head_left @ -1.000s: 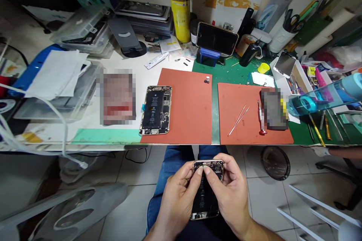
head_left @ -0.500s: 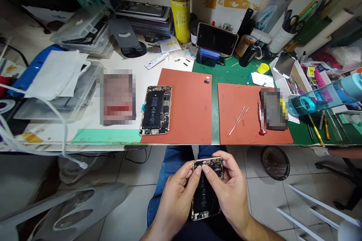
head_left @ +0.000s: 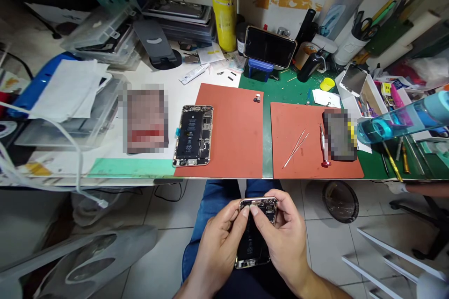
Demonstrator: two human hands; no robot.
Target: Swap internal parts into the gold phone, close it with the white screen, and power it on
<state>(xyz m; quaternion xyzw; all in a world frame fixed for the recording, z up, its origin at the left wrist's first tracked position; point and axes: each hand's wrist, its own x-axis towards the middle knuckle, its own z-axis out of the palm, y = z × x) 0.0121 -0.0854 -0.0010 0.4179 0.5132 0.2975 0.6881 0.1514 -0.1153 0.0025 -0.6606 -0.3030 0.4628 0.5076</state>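
Above my lap I hold an opened smartphone [head_left: 253, 247], its dark battery and inner parts facing up. My left hand [head_left: 220, 243] grips its left edge, and my right hand [head_left: 286, 238] grips the right edge. Both thumbs press side by side near the phone's top end, over the upper part of the battery; whatever lies beneath the thumb tips is hidden. A second opened phone [head_left: 192, 135] rests at the left edge of the red-brown mat [head_left: 236, 135]. Tweezers [head_left: 295, 149] and a screwdriver [head_left: 323, 145] lie on the right mat [head_left: 280, 135].
A phone [head_left: 269, 47] leans on a blue stand behind the mats. At the right are a blue water bottle [head_left: 403, 117] and a tool box [head_left: 372, 100]. White cables [head_left: 75, 145] hang over the bench's left edge. A gloved hand [head_left: 396, 187] of another person shows at far right.
The held phone has tilted slightly, its lower end shifting a little, while both thumbs stay pressed near its top. The bench things have not moved.
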